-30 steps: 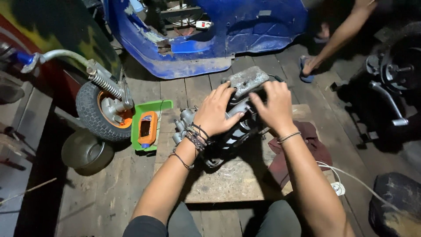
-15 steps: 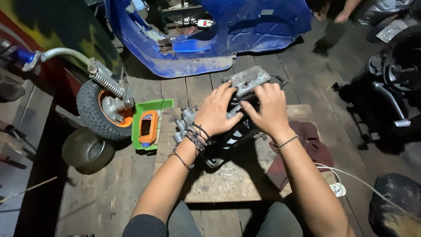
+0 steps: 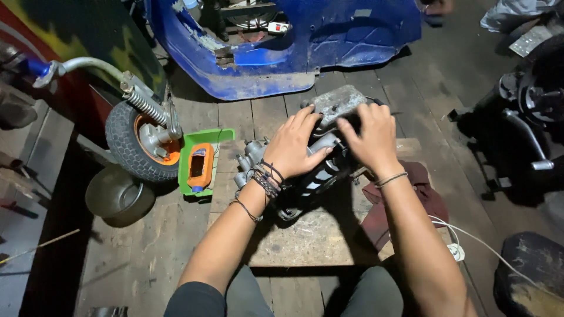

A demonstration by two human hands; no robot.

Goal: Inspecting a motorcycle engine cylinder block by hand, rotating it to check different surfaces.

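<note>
Grip of both hands, left hand [image 3: 294, 147] and right hand [image 3: 367, 138], clenched on grey engine block [image 3: 335, 105].

The engine [image 3: 320, 147] sits on the worktop [image 3: 305, 235], a low board on the floor [image 3: 141, 264]. The left hand [image 3: 292, 147] lies on the engine's left side, the right hand [image 3: 367, 138] on its right, both touching it. A rag [image 3: 426, 196] lies at the worktop's right edge, just beside the engine. A cable [image 3: 499, 255] runs over the floor right of the rag. Left of the worktop stands a tray [image 3: 185, 161] with a bottle [image 3: 201, 167] in it. Left of the tray is a wheel [image 3: 138, 147]; a bowl [image 3: 117, 199] lies just before the wheel. Behind the engine stands a scooter body [image 3: 305, 53].
</note>
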